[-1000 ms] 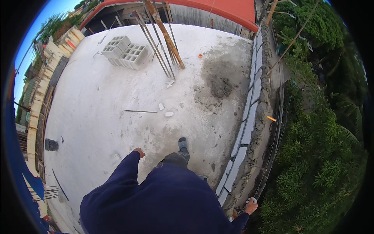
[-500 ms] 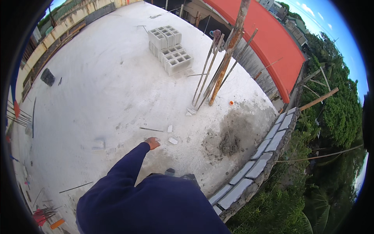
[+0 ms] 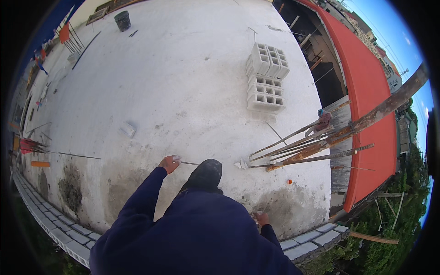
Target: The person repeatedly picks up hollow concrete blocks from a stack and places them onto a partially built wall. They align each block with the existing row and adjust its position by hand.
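Observation:
My left hand (image 3: 169,164) is out over the pale concrete slab (image 3: 156,82), beside one end of a thin steel rod (image 3: 189,163). Its fingers are closed on a small whitish chunk (image 3: 177,158), which looks like broken block. Low on the right, my right hand (image 3: 262,218) is partly covered by my body, near the grey mortar stain (image 3: 277,201). Its fingers look bent around something pale, too small to make out. Between the hands, my dark-clad leg (image 3: 204,175) hides part of the slab.
Hollow concrete blocks (image 3: 266,91) are stacked ahead. Steel bars (image 3: 293,146) and a rusty post (image 3: 321,142) rise at right, with pale fragments (image 3: 241,163) at their foot. A low block wall (image 3: 68,229) edges the slab behind me. A black bucket (image 3: 122,21) stands far left.
My view has swung left, and the stacked blocks and bars now appear farther right. My right hand has come into view. The loose white pieces by the rod no longer show.

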The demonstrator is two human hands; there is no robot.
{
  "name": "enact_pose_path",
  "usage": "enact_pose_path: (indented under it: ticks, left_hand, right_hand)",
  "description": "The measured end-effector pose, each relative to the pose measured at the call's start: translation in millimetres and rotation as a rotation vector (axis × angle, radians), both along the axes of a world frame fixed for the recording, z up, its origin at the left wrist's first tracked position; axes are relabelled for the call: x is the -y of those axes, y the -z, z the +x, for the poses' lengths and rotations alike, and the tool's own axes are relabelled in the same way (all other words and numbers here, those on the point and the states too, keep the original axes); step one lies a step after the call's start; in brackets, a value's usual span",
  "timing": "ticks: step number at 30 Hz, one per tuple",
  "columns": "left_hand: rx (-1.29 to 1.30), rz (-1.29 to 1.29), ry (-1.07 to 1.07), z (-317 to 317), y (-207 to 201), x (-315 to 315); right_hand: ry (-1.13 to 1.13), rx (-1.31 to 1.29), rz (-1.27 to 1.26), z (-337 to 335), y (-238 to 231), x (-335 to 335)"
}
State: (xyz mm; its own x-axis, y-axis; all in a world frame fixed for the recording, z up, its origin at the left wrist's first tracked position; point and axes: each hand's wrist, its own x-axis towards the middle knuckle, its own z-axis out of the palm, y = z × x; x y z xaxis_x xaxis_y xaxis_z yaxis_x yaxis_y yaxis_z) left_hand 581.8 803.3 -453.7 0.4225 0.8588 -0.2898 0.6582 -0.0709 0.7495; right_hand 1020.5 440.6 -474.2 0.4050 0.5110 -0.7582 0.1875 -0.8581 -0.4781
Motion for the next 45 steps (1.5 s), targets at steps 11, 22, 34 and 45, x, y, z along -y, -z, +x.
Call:
enact_pose_path:
  ticks: [11,22,34,45]
  left_hand:
    - [0.012,-0.147,-0.293,134,11,-94]
    - [-0.212,-0.286,-0.342,276,96,-265]
    - [-0.479,-0.385,-0.258,326,173,-253]
    - [-0.511,-0.398,-0.046,316,182,-281]
  right_hand:
    - [-0.078,-0.003,0.643,143,-17,-511]
    - [-0.479,0.617,0.080,286,266,-712]
    - [-0.367,0.744,0.179,342,382,-806]
    - [-0.296,0.635,-0.025,316,447,-856]
